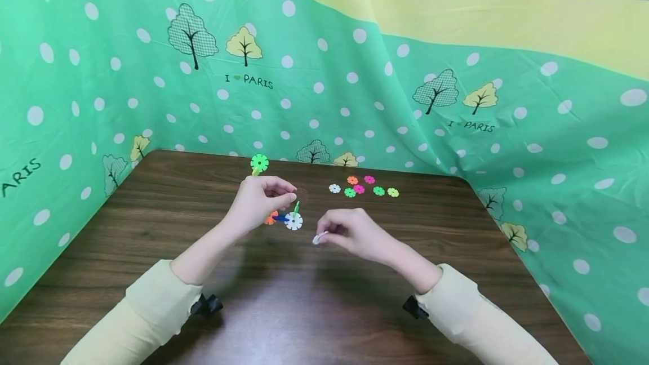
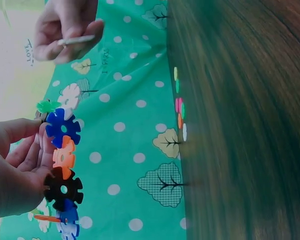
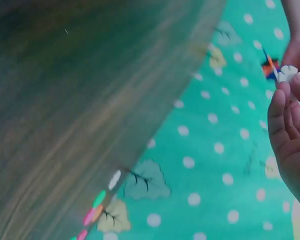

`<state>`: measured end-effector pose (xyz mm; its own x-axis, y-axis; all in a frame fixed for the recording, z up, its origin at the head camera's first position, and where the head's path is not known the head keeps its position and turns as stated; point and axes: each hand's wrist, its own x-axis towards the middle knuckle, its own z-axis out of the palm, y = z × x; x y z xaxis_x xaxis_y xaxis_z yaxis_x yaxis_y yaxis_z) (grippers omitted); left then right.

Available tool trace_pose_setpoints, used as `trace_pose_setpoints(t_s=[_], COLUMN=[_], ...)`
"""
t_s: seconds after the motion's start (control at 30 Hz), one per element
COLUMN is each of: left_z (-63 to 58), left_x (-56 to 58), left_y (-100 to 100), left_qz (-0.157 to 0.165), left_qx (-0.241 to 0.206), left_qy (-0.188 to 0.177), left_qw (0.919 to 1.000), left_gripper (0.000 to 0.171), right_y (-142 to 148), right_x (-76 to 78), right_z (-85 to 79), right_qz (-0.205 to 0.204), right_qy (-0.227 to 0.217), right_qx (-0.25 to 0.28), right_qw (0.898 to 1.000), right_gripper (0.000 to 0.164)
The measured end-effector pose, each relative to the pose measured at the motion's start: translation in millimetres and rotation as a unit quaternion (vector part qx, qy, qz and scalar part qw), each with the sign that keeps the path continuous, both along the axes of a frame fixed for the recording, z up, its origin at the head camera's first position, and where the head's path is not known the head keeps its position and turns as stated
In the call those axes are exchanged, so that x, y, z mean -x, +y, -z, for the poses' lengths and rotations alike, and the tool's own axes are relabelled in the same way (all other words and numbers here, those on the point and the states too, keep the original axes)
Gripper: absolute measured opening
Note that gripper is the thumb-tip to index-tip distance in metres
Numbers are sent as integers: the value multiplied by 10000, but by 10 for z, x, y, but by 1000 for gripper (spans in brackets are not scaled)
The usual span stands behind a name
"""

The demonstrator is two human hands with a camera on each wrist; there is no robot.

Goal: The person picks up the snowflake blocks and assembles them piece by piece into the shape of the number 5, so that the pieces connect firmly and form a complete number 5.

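One cloth (image 1: 314, 100): hung behind the table (image 1: 355, 320) and along both its sides; green with white dots below, yellow above; printed with trees and lettering.
Table: dark brown, wood-grained; sheen toward the near side.
Sleeves (image 1: 142, 303): pale, cuffs folded back on both forearms.
Left hand (image 1: 256, 201): fingers curled, thumb and fingers pinching the chain (image 2: 69, 150); exact piece under the grip partly hidden, could not be told.
Right hand (image 1: 355, 232): fingers curled; thumb and fingertips pinched a white disc (image 1: 319, 238); apart from left hand.
Chain: notched discs joined at their edges, held above the table; blue, orange, black, blue ran in a row in the left wrist view. In the head view a green link (image 1: 259, 157) showed beyond left hand, a white link (image 1: 289, 222) on its near side.
Black pieces (image 1: 205, 305): one by each cuff; detail too dark to read.
Loose discs (image 1: 359, 189): seven, flat on the table toward the far edge: two green, two pink, one orange, one yellow, one white.
White disc: off the table, near the chain but not touching it.
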<state>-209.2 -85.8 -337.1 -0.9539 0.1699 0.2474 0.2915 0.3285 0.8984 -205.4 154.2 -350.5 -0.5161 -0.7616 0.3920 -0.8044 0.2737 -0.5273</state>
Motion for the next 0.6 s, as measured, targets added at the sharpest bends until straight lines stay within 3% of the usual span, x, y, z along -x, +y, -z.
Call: trace_pose_setpoints(t_s=[0.17,0.33,0.6], left_z=[4,21,16], left_x=[-45,-91,-132], left_y=[58,118,203], left_qz=[76,146,226], left_qx=[-29,-24,-44], left_qy=[23,90,171], left_qw=[10000,9999,9996], left_gripper=[11,11,12], right_y=[112,129,33], right_x=[66,66,-98], right_z=[-67,-126,-346], right_qz=[709,1159,1387], right_qy=[43,-38,370], right_qx=[460,987,1598], right_qw=[9964,9883,9767], right_gripper=[13,16,16])
